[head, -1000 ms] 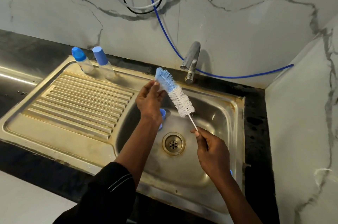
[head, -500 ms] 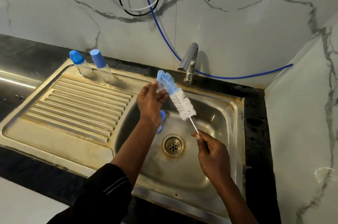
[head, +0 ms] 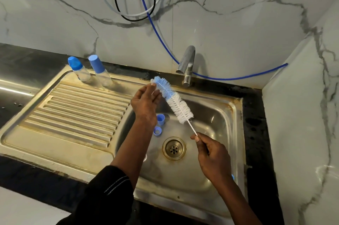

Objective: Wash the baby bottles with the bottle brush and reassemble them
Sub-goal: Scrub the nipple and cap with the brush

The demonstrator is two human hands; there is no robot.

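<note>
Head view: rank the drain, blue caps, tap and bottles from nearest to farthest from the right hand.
1. Drain, just left of the right hand.
2. Blue caps, farther left in the basin.
3. Tap, at the back rim.
4. Bottles, far left on the drainboard.
</note>
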